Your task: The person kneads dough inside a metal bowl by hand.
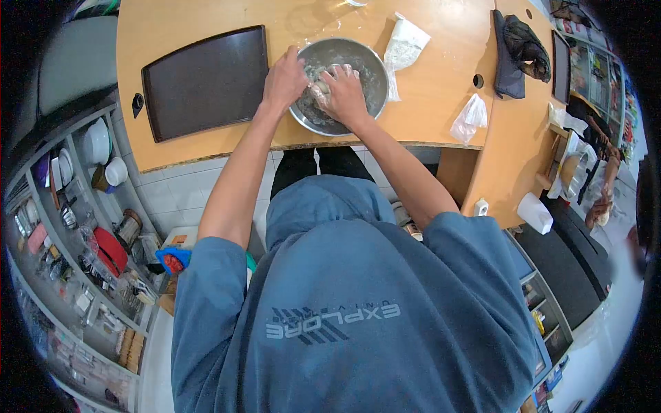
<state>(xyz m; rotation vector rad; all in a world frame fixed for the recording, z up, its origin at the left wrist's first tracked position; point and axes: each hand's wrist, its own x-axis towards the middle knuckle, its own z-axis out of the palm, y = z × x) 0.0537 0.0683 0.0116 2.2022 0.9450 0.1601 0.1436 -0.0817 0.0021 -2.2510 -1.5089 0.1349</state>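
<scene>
A steel mixing bowl stands near the front edge of the wooden table, its inside smeared with flour. My left hand is closed on the bowl's left rim. Inside the bowl, my right hand presses on a pale lump of dough, with its fingers curled and floury. Much of the dough is hidden beneath that hand. Left of the bowl lies a dark baking tray. On the other side, an opened plastic bag of flour rests on the table.
A small clear plastic bag lies near the table's front edge. Dark cloth items sit farther right. Shelves of kitchenware stand at left. Another person's arm shows at far right, near a metal bowl.
</scene>
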